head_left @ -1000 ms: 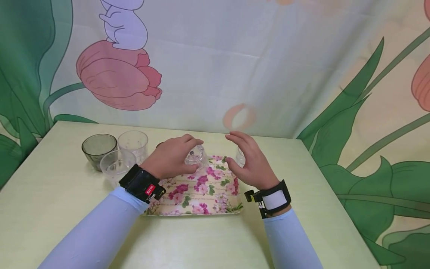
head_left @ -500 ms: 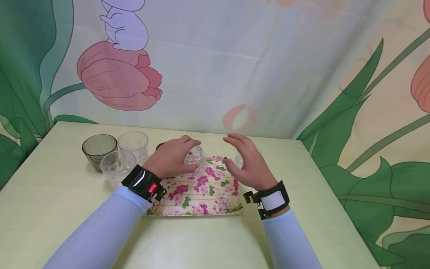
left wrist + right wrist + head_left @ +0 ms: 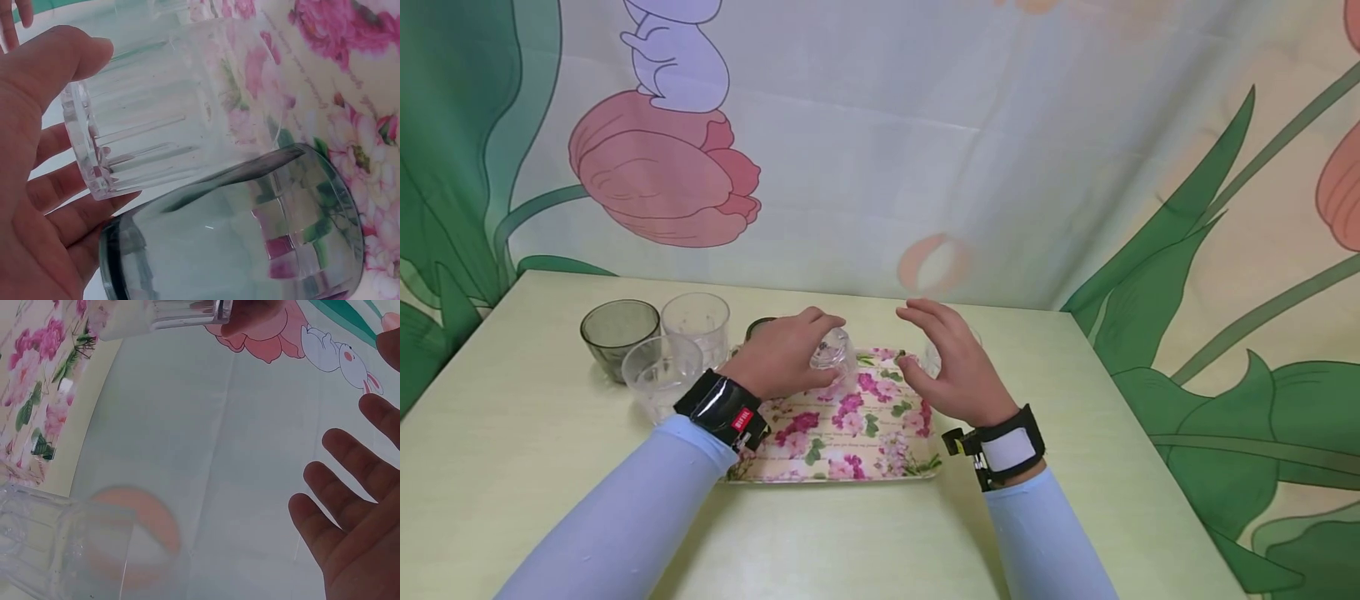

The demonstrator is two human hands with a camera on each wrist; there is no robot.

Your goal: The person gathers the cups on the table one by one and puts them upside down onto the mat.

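Note:
My left hand (image 3: 782, 352) holds a clear glass (image 3: 835, 350) upside down over the floral tray (image 3: 850, 442), its thick fluted base toward my palm. In the left wrist view my thumb lies along one side of this clear glass (image 3: 156, 119), fingers round the other. A grey tinted glass (image 3: 219, 244) stands right beside it; my left hand mostly hides it from the head camera. My right hand (image 3: 958, 367) is raised with spread fingers, holding nothing. Behind it, by the tray's right edge, another clear glass (image 3: 69, 544) is partly hidden in the head view.
Left of the tray stand a grey tinted glass (image 3: 619, 337) and two clear glasses, one behind (image 3: 697, 325) and one nearer (image 3: 662, 375), close to my left wrist. A printed curtain (image 3: 865, 150) hangs behind the pale table (image 3: 835, 542).
My left hand and the clear glass have shifted slightly left and lower, uncovering more of the grey glass's rim. My right hand has drifted slightly left and down, with its fingers still spread.

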